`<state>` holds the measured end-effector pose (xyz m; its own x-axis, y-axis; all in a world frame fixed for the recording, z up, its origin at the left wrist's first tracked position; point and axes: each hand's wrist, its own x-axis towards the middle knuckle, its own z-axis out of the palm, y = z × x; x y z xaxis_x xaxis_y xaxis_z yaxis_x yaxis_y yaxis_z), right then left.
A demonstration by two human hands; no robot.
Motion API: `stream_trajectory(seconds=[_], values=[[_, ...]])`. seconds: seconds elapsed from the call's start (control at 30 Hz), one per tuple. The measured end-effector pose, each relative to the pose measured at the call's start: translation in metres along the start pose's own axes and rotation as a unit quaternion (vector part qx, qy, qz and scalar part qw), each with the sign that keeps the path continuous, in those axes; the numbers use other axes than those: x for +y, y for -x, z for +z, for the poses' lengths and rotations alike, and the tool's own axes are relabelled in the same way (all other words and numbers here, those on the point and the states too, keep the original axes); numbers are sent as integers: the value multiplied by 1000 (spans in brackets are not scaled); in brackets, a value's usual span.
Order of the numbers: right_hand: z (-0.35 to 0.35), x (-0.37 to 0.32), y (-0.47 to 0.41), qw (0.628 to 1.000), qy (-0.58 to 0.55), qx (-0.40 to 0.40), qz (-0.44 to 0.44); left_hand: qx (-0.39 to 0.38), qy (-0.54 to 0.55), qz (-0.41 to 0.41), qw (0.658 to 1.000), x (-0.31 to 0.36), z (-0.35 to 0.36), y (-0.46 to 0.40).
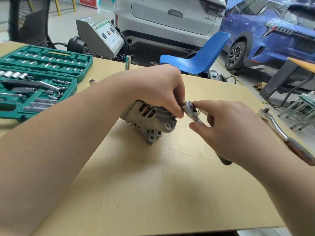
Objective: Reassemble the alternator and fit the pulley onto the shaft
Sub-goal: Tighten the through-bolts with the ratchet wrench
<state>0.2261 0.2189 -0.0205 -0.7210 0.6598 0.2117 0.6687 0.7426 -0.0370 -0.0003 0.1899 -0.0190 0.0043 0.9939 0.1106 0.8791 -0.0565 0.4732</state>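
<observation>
Alternator (150,120) on table (153,184), left hand (158,87) gripping it, right hand (228,128) gripping ratchet (189,106)

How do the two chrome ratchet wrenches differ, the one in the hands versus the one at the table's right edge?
The chrome ratchet wrench in the hands is held off the table at the grey alternator, gripped by the right hand and pinched at its head by the left hand. The larger ratchet wrench at the right edge lies flat and untouched, showing full length; the held one is mostly hidden. Both have round chrome heads.
</observation>
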Motion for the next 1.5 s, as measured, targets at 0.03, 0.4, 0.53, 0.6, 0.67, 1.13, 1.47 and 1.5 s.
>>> stream_trajectory(seconds=[0.03,0.4,0.53,0.6,0.67,1.13,1.47,1.5], values=[[4,-3,2,1000,25,16,8,1,-5,1,1000,0,0,0],[7,-9,-26,975,-222,-13,4,-6,-4,4,1000,1,-3,3],[10,-5,-32,974,-225,-2,-17,2,-6,3,1000,0,-1,3],[12,-4,-29,975,-218,16,-25,1,1,5,1000,0,-1,4],[14,-6,-26,974,-221,33,-28,2,-2,6,1000,0,-2,5],[18,5,-21,954,-297,10,-46,67,-32,64,995,8,-42,32],[26,8,-13,949,-303,70,-61,-57,-56,19,997,8,-7,13],[26,7,-13,950,-294,83,-61,-62,-52,18,997,7,-8,14]])
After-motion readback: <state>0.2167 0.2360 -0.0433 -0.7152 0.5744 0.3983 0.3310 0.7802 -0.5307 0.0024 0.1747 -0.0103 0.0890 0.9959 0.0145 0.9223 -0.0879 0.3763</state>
